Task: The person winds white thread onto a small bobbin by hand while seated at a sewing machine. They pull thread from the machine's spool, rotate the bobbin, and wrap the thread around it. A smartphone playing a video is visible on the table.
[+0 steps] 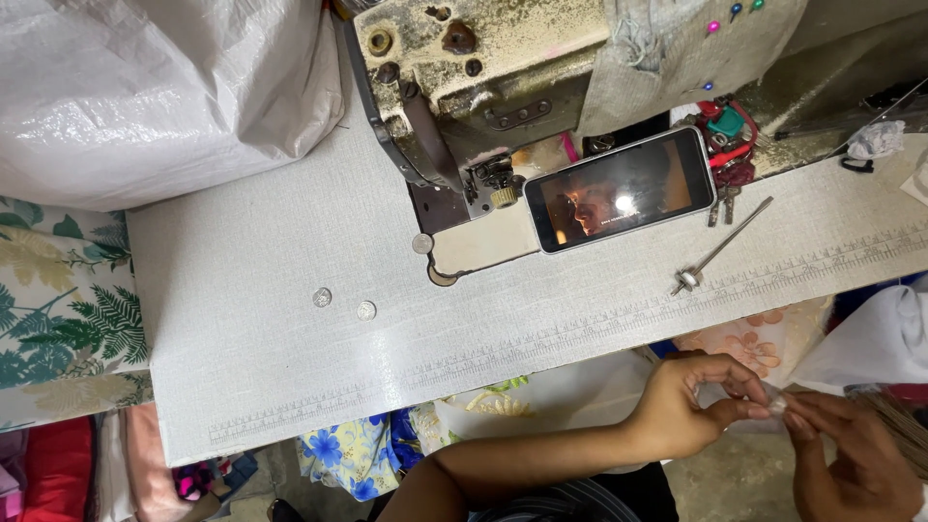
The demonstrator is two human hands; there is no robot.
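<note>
1. My left hand (pixel 677 411) and right hand (pixel 851 454) meet low at the right of the view, below the front edge of the tabletop (pixel 251 387), over my lap.

2. Between the fingertips of both sits a small pale piece (pixel 776 404), translucent-looking, mostly hidden by the fingers. I cannot tell exactly what it is; it may be a button or a scrap of clear wrap.

3. Grip state: left thumb and forefinger closed in a narrow pinch on the piece; right fingertips closed against its other side. Both hands hold it, nothing else.

4. Handling, as I judge it: very light, no load on the wrist. Small enough to slip or flick out of a pinch, so pad pressure counts for more than force. If smooth plastic, likely slick; hold by the edges, pads opposed, not by the nails.

5. Two round clear buttons (pixel 343 304) lie flat on the tabletop, well apart from my hands, left of the sewing machine (pixel 464 77). Flat discs like these would be awkward to lift from a smooth surface; I judge sliding one to the edge easier than pinching from above.

6. Nearby: phone (pixel 621 188) propped at the machine base, screen lit; a thin metal rod (pixel 720 248) lying to its right; floral cloth (pixel 58 300) at far left.
</note>
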